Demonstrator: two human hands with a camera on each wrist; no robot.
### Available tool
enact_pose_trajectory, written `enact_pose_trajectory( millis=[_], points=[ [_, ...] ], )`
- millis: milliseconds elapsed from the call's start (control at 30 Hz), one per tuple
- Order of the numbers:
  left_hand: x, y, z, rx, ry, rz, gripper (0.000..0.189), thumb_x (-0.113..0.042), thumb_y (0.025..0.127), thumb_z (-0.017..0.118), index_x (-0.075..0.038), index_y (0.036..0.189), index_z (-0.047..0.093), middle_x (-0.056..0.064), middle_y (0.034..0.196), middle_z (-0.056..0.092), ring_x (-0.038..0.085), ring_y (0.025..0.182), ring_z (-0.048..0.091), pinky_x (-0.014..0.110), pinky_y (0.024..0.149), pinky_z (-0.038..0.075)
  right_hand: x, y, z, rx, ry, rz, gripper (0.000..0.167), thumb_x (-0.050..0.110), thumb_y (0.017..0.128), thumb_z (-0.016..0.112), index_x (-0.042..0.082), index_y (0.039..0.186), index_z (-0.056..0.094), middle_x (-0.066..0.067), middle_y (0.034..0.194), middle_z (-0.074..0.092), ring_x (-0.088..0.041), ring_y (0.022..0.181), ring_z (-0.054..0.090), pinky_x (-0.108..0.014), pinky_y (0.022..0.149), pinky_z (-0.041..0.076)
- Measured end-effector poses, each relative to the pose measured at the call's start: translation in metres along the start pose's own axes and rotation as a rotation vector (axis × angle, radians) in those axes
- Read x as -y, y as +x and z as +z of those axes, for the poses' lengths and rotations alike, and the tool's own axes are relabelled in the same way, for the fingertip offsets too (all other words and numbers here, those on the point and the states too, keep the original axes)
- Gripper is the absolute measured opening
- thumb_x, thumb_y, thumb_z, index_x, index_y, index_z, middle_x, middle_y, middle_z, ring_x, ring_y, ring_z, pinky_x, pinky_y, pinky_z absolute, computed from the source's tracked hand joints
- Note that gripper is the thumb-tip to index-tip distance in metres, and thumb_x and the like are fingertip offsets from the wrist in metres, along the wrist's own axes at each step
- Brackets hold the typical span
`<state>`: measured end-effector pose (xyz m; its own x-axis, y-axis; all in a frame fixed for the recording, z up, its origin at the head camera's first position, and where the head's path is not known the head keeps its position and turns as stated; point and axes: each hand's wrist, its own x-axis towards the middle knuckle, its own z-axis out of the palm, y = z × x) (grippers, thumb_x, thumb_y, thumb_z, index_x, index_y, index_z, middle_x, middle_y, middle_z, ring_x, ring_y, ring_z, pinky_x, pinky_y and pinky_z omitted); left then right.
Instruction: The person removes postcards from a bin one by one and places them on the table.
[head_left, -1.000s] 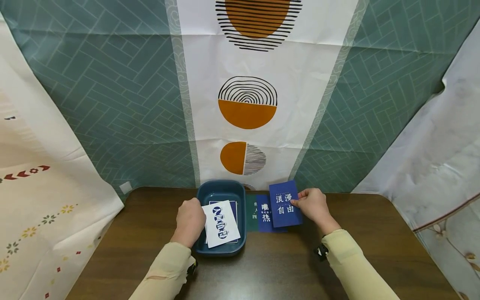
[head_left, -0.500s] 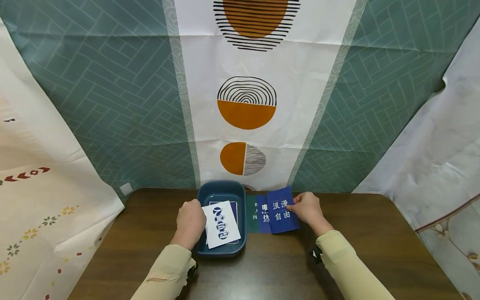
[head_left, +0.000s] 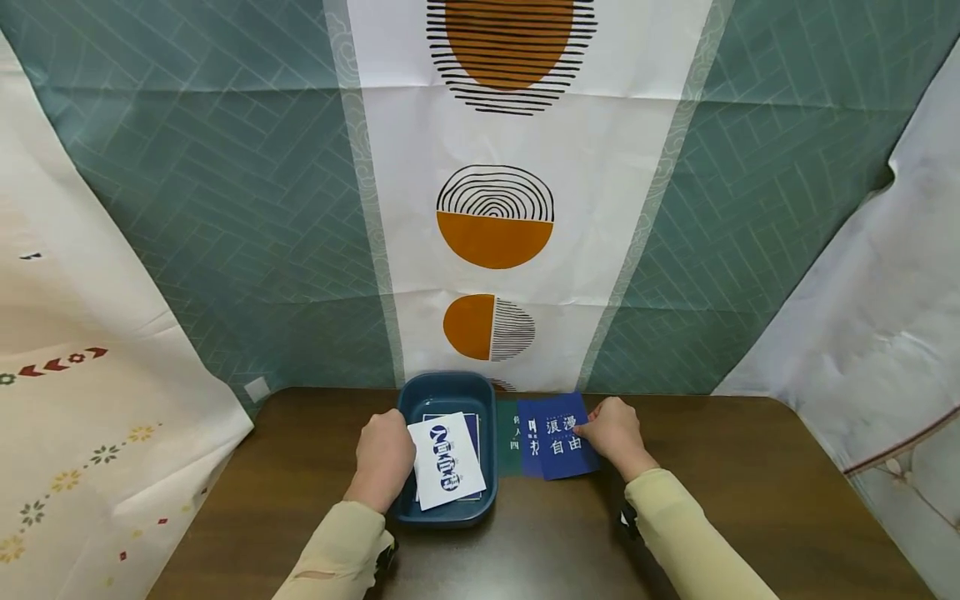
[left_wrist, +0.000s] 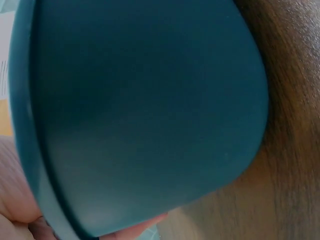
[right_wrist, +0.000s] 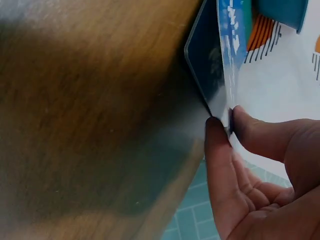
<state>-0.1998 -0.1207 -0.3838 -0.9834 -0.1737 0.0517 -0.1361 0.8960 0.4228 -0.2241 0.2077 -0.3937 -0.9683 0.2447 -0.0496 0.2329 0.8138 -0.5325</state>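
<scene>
My left hand point(head_left: 384, 457) grips the left rim of a dark teal plastic bin point(head_left: 444, 518). In the left wrist view the bin's outer wall point(left_wrist: 150, 110) fills most of the picture. A white card with blue print point(head_left: 446, 460) leans in the bin over other cards, one corner close to my left hand. My right hand point(head_left: 613, 435) pinches the right edge of a blue card with white characters point(head_left: 562, 457) between thumb and fingers, seen edge-on in the right wrist view. This card overlaps another blue card point(head_left: 525, 421), which lies over a green card point(head_left: 507, 437).
The brown wooden table point(head_left: 510, 554) carries the bin and cards near its back edge. A patterned cloth point(head_left: 495, 133) hangs right behind them. Pale cloths hang at the left point(head_left: 112, 400) and right point(head_left: 877, 350).
My right hand has brought the blue card left and lower, so it covers more of the blue card beneath. My left hand keeps hold of the bin; the view has tilted slightly.
</scene>
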Motion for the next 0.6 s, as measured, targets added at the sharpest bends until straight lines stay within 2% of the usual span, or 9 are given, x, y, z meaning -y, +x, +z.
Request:
enact_pose_trajectory(
  millis=[100, 233, 333, 467, 600],
  points=[
    [-0.001, -0.001, 0.003, 0.004, -0.003, 0.005, 0.016, -0.001, 0.085, 0.060, 0.009, 0.097, 0.066, 0.023, 0.087, 0.068, 0.027, 0.061, 0.066, 0.046, 0.059, 0.056, -0.003, -0.002, 0.001, -0.002, -0.041, 0.024, 0.035, 0.026, 0.072, 0.079, 0.011, 0.055, 0.052, 0.000, 0.053, 0.046, -0.018, 0.055, 0.047, -0.028, 0.046, 0.035],
    [-0.001, 0.000, 0.002, -0.025, -0.001, 0.012, 0.016, -0.001, 0.085, 0.061, 0.008, 0.097, 0.066, 0.024, 0.088, 0.068, 0.029, 0.062, 0.066, 0.047, 0.061, 0.055, -0.003, -0.002, 0.002, -0.015, -0.068, -0.001, 0.027, 0.027, 0.072, 0.078, 0.005, 0.069, 0.064, -0.006, 0.067, 0.062, -0.020, 0.061, 0.056, -0.032, 0.050, 0.045],
    [0.000, -0.001, 0.003, -0.022, -0.002, 0.017, 0.016, -0.001, 0.084, 0.061, 0.009, 0.097, 0.066, 0.024, 0.088, 0.068, 0.029, 0.061, 0.066, 0.047, 0.061, 0.055, -0.006, -0.002, 0.005, -0.008, -0.081, 0.005, 0.029, 0.029, 0.072, 0.078, 0.003, 0.076, 0.067, -0.010, 0.074, 0.066, -0.021, 0.063, 0.059, -0.035, 0.052, 0.048],
    [0.000, -0.003, 0.004, -0.002, 0.001, 0.012, 0.017, 0.000, 0.084, 0.062, 0.009, 0.097, 0.066, 0.024, 0.087, 0.068, 0.029, 0.061, 0.066, 0.047, 0.060, 0.055, -0.011, -0.002, 0.009, 0.009, -0.086, 0.035, 0.034, 0.030, 0.071, 0.079, 0.000, 0.077, 0.065, -0.013, 0.074, 0.066, -0.022, 0.063, 0.059, -0.035, 0.051, 0.047],
    [-0.002, -0.001, 0.005, -0.020, 0.000, 0.016, 0.016, 0.000, 0.083, 0.062, 0.009, 0.096, 0.066, 0.024, 0.087, 0.068, 0.030, 0.062, 0.066, 0.047, 0.060, 0.055, -0.012, 0.000, 0.009, -0.001, -0.076, 0.046, 0.042, 0.033, 0.071, 0.078, -0.004, 0.086, 0.064, -0.015, 0.078, 0.065, -0.023, 0.064, 0.059, -0.035, 0.052, 0.048]
  ],
)
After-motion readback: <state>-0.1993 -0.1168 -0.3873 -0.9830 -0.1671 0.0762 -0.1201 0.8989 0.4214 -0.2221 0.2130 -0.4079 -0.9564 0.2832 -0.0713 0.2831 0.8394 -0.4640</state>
